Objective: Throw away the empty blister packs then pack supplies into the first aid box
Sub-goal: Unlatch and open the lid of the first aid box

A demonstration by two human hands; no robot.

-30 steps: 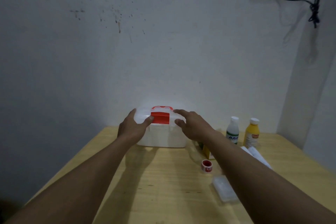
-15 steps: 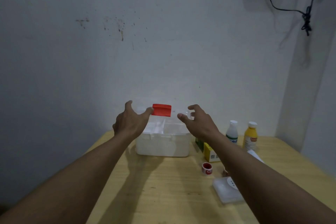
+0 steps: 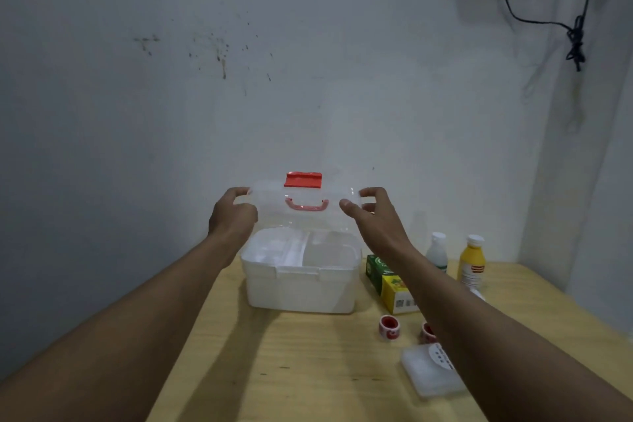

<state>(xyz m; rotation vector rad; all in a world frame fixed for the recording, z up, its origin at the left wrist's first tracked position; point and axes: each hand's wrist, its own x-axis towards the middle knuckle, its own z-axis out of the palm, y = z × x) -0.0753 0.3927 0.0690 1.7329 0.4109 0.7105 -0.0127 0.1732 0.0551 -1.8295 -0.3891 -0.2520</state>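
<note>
Step in hand: you are lifting the clear lid [image 3: 303,207] off the white first aid box [image 3: 299,279], which sits on the wooden surface [image 3: 308,370] at its far side, close to the wall.
Left hand [image 3: 233,216]: curled onto the lid's left edge, thumb in front and fingers at the top edge.
Right hand [image 3: 371,214]: pinching the lid's right edge between thumb and fingers.
Lid: held upright above the box's far rim, red latch [image 3: 303,179] at its top, red carry handle [image 3: 306,205] below the latch; whether it hinges at the back or comes free cannot be told.
Doing it well: keep both hands level so the lid does not twist; if hinged, tip it fully back until it rests open; if loose, set it down left of the box, away from the supplies.
Box interior: a white divided tray [image 3: 301,247], apparently empty.
Count, bottles: two, a white one [image 3: 437,252] and a yellow one [image 3: 472,265], standing at the far right.
Count, cartons: one green-and-yellow [image 3: 388,284], just right of the box.
Count, tape rolls: two red-and-white, one in full view [image 3: 389,327], one [image 3: 427,332] partly behind your right forearm.
Count, flat clear cases: one [image 3: 431,373], near right, a perforated white piece [image 3: 440,356] on it.
Blister packs: none clearly identifiable.
</note>
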